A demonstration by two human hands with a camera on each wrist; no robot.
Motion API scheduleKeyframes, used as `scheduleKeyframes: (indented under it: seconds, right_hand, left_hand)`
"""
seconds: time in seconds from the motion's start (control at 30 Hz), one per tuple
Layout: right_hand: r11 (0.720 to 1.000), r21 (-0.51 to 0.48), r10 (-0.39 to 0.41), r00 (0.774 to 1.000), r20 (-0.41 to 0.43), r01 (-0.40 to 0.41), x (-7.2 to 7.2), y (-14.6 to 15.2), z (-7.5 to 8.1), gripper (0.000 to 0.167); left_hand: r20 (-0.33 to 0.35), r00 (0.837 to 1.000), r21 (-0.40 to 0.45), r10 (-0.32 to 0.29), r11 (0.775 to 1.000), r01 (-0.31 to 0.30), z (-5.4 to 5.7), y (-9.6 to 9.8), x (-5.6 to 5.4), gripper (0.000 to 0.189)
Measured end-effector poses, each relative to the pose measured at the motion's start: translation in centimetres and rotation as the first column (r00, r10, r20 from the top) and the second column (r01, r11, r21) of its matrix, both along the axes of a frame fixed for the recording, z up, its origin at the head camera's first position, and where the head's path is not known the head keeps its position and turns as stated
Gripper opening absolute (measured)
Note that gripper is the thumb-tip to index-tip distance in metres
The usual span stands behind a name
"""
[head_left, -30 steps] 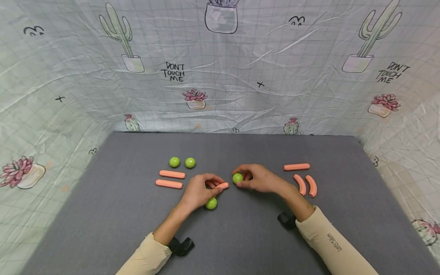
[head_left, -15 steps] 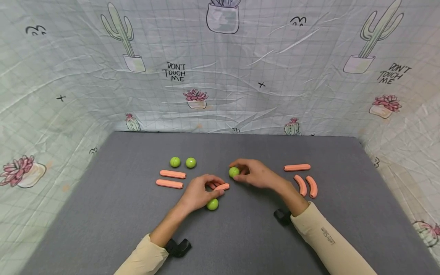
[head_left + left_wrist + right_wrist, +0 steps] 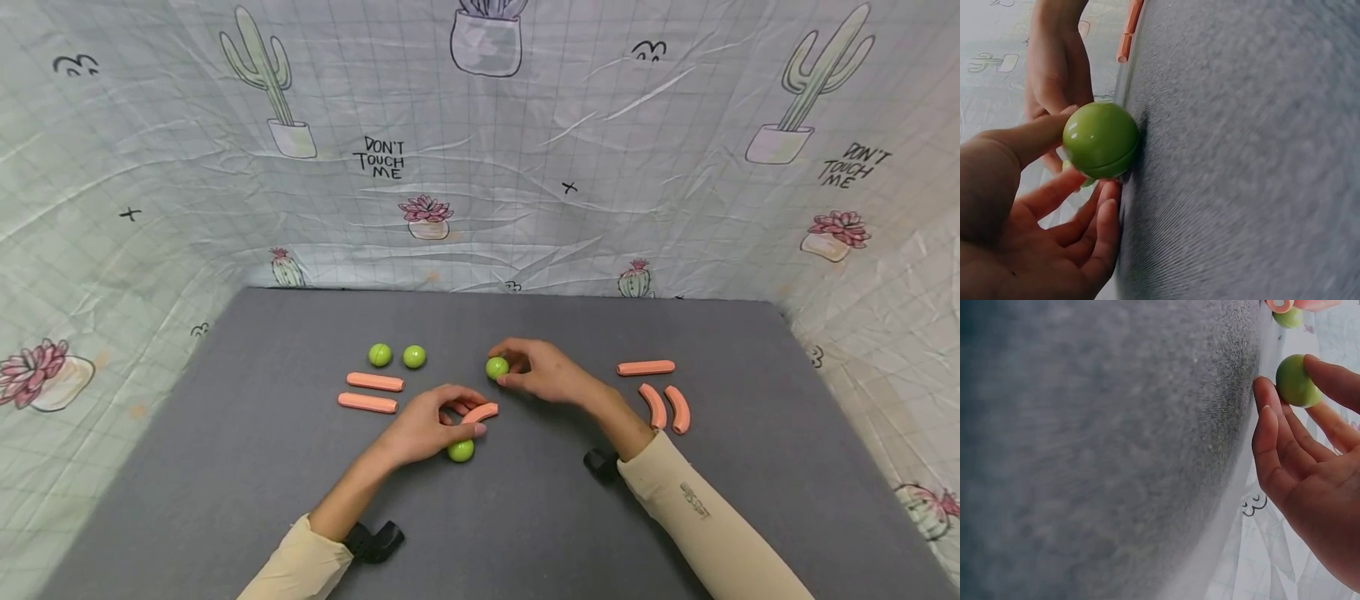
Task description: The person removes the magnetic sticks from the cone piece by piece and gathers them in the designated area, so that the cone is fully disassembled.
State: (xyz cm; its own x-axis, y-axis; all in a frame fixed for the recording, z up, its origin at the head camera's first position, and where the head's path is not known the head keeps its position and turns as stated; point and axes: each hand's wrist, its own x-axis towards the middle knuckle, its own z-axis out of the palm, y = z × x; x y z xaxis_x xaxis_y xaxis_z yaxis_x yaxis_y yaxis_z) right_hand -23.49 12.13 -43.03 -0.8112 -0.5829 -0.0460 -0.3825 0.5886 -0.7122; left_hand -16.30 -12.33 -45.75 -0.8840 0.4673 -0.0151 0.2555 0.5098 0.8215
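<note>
In the head view my left hand [image 3: 431,425] is around a curved orange stick [image 3: 482,413] lying on the table. Its thumb stands slightly apart from the stick, with fingers along the far side. A green ball [image 3: 461,451] rests just below that thumb; the same seamed ball [image 3: 1100,140] looms large in the left wrist view, hiding the fingertips. Farther back, my right hand [image 3: 551,371] pinches another green ball [image 3: 497,367] between thumb and fingers. The right wrist view shows this ball [image 3: 1296,381] against the thumb tip, other fingers loosely bent.
Two green balls [image 3: 397,356] sit at the back left above two straight orange sticks [image 3: 375,382]. To the right lie a straight orange stick [image 3: 646,367] and two curved ones [image 3: 666,408]. A cactus-print sheet [image 3: 495,167] walls in the grey table [image 3: 525,533].
My right hand has carried its green ball leftward and away from me. The left thumb has drawn back from the curved stick, which has stayed in place and shows more.
</note>
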Motion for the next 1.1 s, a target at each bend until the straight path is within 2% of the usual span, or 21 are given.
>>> scheduleKeyframes:
  seconds: [0.13, 0.37, 0.67, 1.1]
  right_hand:
    - [1.000, -0.004, 0.003, 1.000, -0.005, -0.003, -0.4, -0.5, -0.1, 0.039]
    - [1.000, -0.014, 0.005, 1.000, 0.006, -0.005, -1.0, -1.6, 0.1, 0.035]
    - [0.998, -0.016, 0.060, 0.997, -0.039, -0.061, -1.9, -3.3, -0.1, 0.034]
    - [0.994, 0.043, 0.099, 0.995, -0.007, -0.099, -3.1, -6.1, -0.1, 0.035]
  left_hand:
    - [0.040, 0.999, 0.000, -0.035, 0.999, 0.035, 0.3, -0.5, 0.0, 0.046]
    - [0.060, 0.995, 0.003, -0.083, 0.997, 0.083, 0.8, -1.1, 0.3, 0.054]
    - [0.021, 0.997, -0.015, -0.071, 0.997, 0.071, 1.1, -1.7, 0.9, 0.054]
    - [0.015, 0.998, -0.020, -0.063, 0.998, 0.063, 0.8, -2.1, 1.2, 0.053]
